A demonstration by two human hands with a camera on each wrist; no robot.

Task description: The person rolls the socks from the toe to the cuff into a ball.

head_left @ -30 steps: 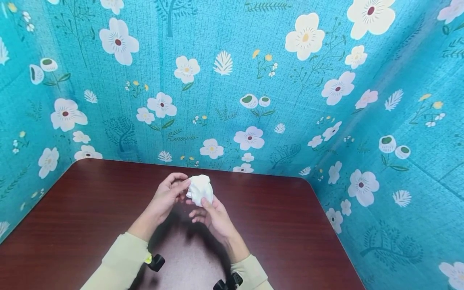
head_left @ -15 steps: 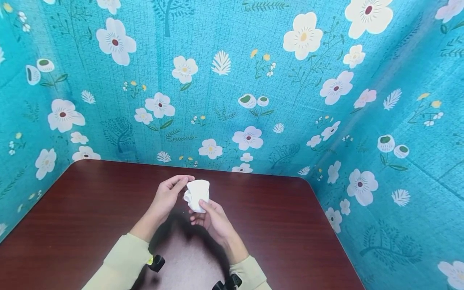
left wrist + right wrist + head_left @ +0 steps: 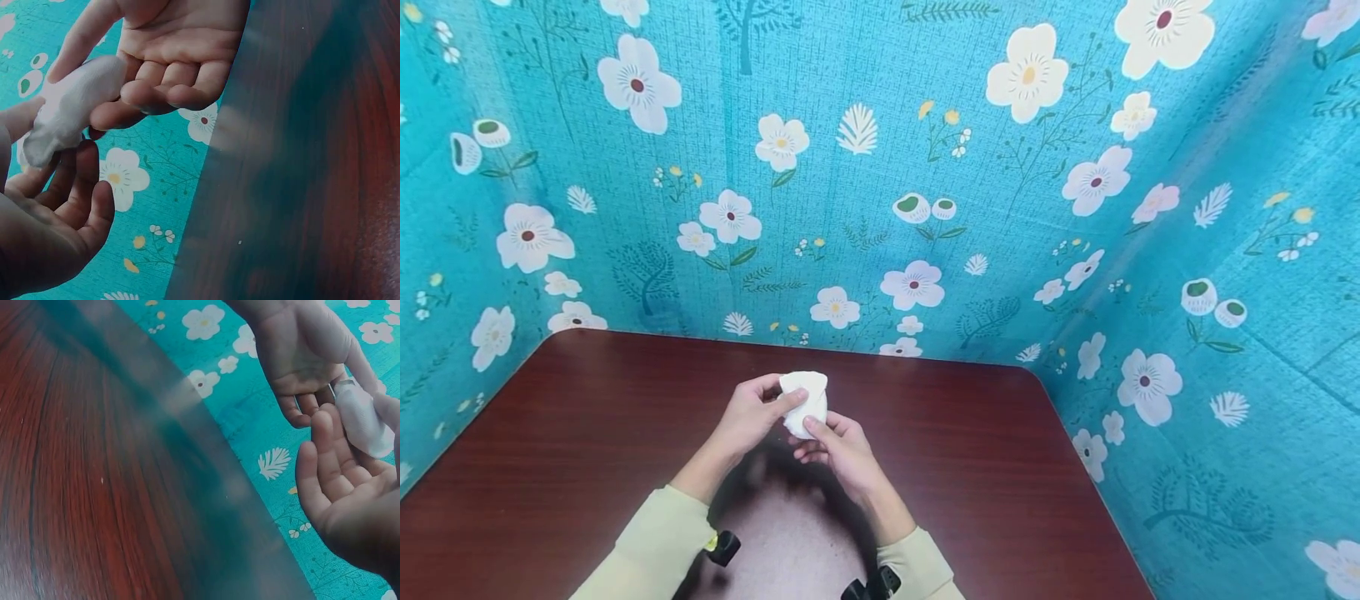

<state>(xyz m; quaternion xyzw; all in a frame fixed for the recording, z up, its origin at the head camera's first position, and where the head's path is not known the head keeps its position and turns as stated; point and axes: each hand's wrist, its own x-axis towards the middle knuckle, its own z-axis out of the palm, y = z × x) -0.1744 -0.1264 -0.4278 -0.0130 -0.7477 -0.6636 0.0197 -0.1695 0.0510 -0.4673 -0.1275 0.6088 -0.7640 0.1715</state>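
A small white cloth bundle [image 3: 812, 403], folded into a rounded pad, is held up between both hands over the table. My left hand [image 3: 751, 419] pinches its upper left part, thumb across the front and fingers behind. Lower down, the thumb of my right hand [image 3: 850, 461] presses on the bottom end while the fingers curl beneath. In the left wrist view the bundle [image 3: 87, 90] looks like a thick roll with a loose flap at one end. The right wrist view shows the bundle [image 3: 361, 419] pinched between the two hands, its far side hidden.
A dark red-brown wooden table [image 3: 970, 467] with rounded back corners lies under the hands. Teal flowered fabric [image 3: 865, 267] hangs behind it and along both sides. Small dark wrist cameras [image 3: 725, 547] sit at both cuffs.
The bundle has turned and moved slightly down and left, its outline narrower now. My left thumb has come off its upper edge and across its front. The right hand keeps its grip.
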